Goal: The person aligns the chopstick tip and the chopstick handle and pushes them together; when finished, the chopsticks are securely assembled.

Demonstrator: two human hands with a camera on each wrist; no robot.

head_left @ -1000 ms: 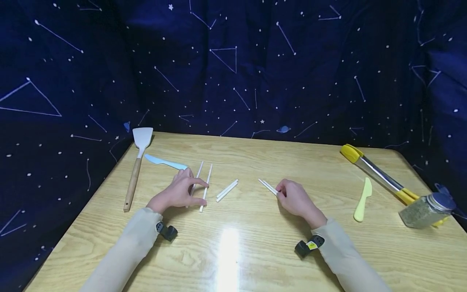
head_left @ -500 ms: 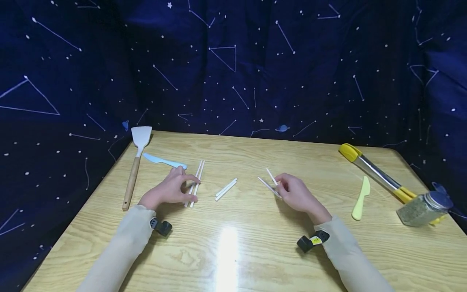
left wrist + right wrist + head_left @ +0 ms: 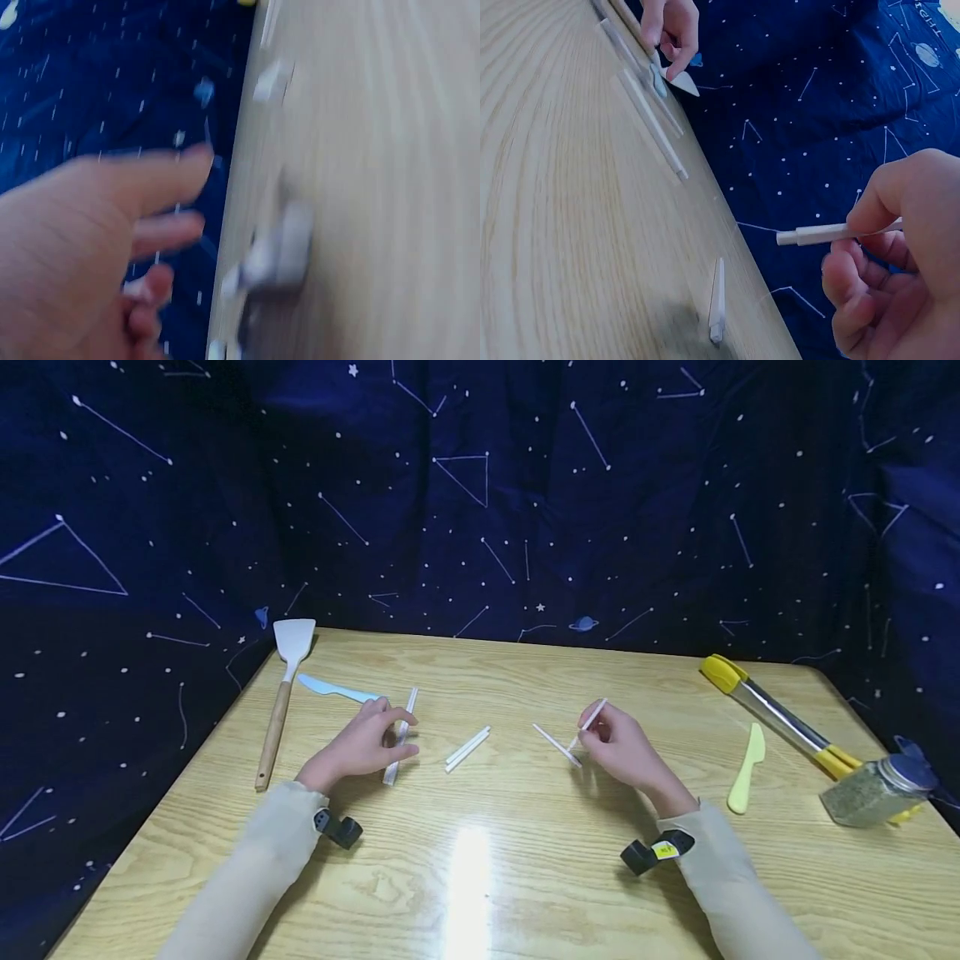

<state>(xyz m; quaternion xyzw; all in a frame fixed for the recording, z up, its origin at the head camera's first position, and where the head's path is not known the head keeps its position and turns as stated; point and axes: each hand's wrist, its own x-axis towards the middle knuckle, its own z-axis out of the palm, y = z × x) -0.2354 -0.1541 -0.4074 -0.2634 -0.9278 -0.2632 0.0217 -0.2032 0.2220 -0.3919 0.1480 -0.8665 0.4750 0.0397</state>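
Beside two white chopsticks [image 3: 402, 739] lying close together, my left hand [image 3: 358, 745] is spread with thumb and fingers apart, holding nothing. In the left wrist view the same hand [image 3: 82, 232] is blurred, and so are the white stick ends [image 3: 289, 255] near it. My right hand [image 3: 624, 750] pinches a white chopstick [image 3: 590, 720], tilted up off the table; its stepped end shows in the right wrist view. Another white chopstick [image 3: 557, 744] lies on the table below that hand. Two shorter-looking white sticks [image 3: 467, 749] lie side by side between the hands.
A spatula with a wooden handle [image 3: 276, 727] and a light blue knife [image 3: 330, 688] lie on the left. To the right are a yellow-green knife [image 3: 746, 770], yellow-tipped tongs [image 3: 780, 718] and a jar of dried herbs [image 3: 870, 792]. A dark starry cloth [image 3: 480, 510] hangs behind.
The two left chopsticks have come together, and my left fingers have moved off them. My right hand has lifted one chopstick from its pair and turned it; the other stays on the table.
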